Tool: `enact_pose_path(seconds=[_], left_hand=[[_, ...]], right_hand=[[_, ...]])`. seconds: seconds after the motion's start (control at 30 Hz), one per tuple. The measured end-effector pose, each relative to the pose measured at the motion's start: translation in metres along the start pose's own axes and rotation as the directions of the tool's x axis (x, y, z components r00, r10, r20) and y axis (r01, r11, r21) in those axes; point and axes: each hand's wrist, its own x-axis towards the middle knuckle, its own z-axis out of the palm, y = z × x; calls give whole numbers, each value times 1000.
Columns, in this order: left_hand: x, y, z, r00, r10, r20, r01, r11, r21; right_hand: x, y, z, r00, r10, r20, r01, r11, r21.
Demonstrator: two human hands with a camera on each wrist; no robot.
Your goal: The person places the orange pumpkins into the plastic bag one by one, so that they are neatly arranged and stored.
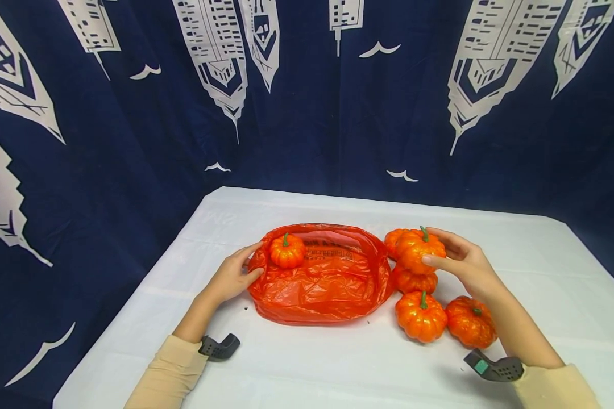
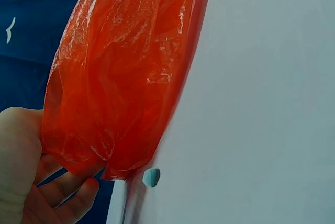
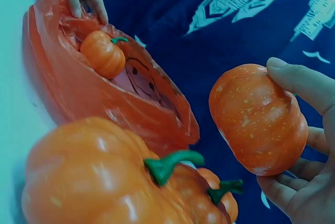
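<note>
A red plastic bag (image 1: 317,298) lies with its mouth spread wide on the white table. Inside its left part sits a small orange pumpkin (image 1: 288,253) with a green stem. My left hand (image 1: 232,276) holds the bag's left edge, and in the left wrist view some fingers (image 2: 63,190) show behind the thin plastic. Thumb and fingers of my right hand (image 1: 468,268) grip another orange pumpkin (image 1: 417,251), raised just right of the bag. Seen from the right wrist, this pumpkin (image 3: 259,122) has yellow speckles and hangs clear of the others.
Several more orange pumpkins cluster right of the bag: one (image 1: 414,280) below the held one, one (image 1: 393,241) partly hidden behind it, and two nearer me, a left one (image 1: 420,321) and a right one (image 1: 472,322). A dark blue patterned curtain (image 1: 337,125) hangs behind the table (image 1: 312,369).
</note>
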Motion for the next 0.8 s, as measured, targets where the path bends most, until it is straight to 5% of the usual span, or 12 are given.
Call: enact_pose_path(seconds=[0.8], left_hand=[[-1,2,-2,1000,11,1,-11,1000,-1]], right_hand=[[23,-33,57,994,-61,88,50,991,126]])
